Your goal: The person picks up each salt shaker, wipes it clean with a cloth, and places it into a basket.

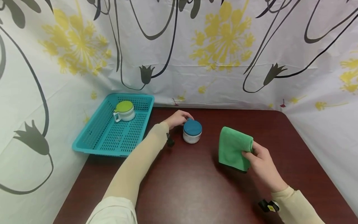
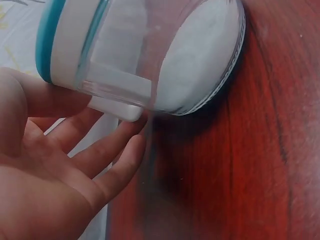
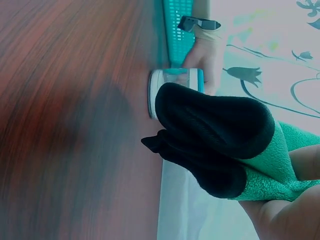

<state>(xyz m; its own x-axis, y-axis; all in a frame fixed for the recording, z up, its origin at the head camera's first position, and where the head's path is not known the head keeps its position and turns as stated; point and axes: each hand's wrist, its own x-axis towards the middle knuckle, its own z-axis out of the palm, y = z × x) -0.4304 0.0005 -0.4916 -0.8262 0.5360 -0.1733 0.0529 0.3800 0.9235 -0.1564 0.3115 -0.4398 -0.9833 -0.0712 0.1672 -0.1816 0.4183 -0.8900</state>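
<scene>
Toward the back of the dark table stands a clear glass jar (image 1: 192, 132) with a blue lid and a white handle (image 2: 125, 107). My left hand (image 1: 178, 119) is at its handle side. In the left wrist view the thumb lies by the lid and the fingers (image 2: 107, 150) curl in around the handle. My right hand (image 1: 264, 163) pinches a folded green cloth (image 1: 233, 147) at its right edge, above the table to the right of the jar. The cloth's dark border (image 3: 215, 120) hangs down, with the folds facing the right wrist camera.
A turquoise perforated basket (image 1: 112, 137) stands at the back left. Inside it is a similar jar (image 1: 125, 111) with a green lid and a white handle. A patterned curtain (image 1: 179, 77) hangs along the table's back edge.
</scene>
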